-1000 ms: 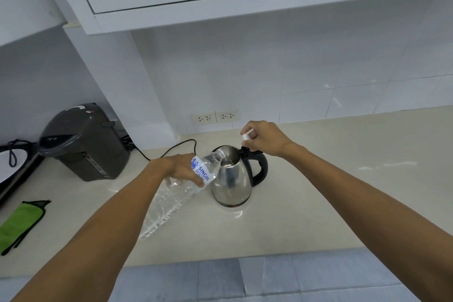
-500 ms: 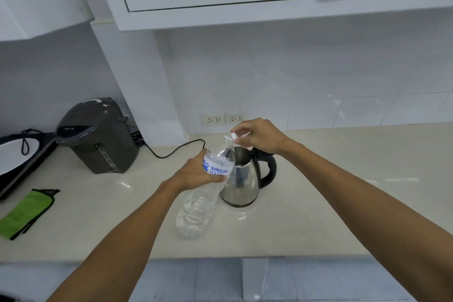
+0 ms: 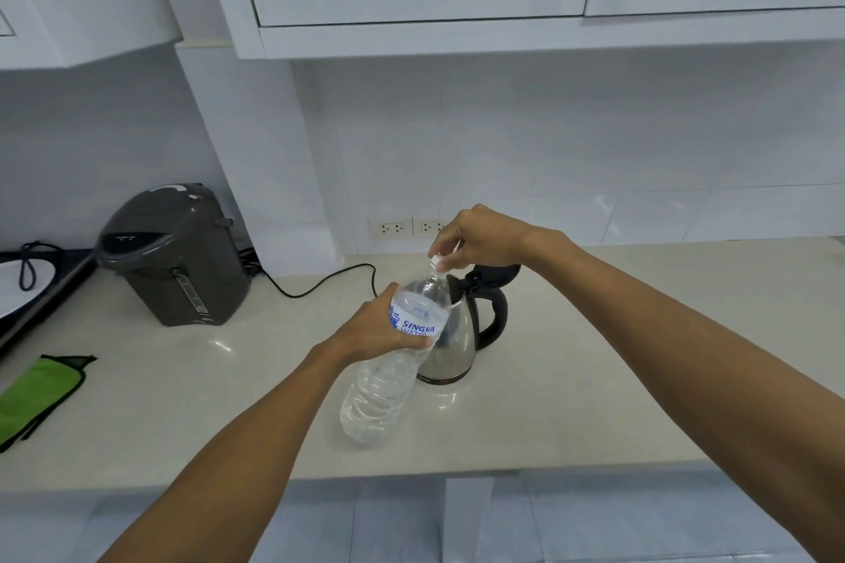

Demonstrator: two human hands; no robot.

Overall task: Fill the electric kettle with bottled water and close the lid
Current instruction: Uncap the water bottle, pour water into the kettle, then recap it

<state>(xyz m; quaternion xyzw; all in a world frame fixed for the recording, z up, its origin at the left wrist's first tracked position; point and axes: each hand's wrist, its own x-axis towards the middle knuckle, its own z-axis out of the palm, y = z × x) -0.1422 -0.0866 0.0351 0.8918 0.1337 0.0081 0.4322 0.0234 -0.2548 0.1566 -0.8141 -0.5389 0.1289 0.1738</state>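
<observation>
A steel electric kettle [image 3: 457, 347] with a black handle stands on the pale counter [image 3: 617, 379], its black lid [image 3: 496, 273] tipped open to the back. My left hand [image 3: 375, 329] grips a clear water bottle [image 3: 388, 379] around its blue-lettered label, holding it nearly upright just in front and left of the kettle. My right hand [image 3: 475, 238] is over the bottle's neck, fingertips pinching the white cap [image 3: 437, 261] on the mouth.
A dark grey water dispenser [image 3: 176, 254] sits at the back left, its black cord [image 3: 320, 283] running along the counter behind the kettle. A green cloth [image 3: 39, 393] lies at the left edge. Wall sockets [image 3: 407, 226] are behind; white cabinets hang overhead.
The bottle went from tilted with its mouth over the kettle to nearly upright. My right hand, holding the white cap, moved onto the bottle's mouth. The view tilted upward.
</observation>
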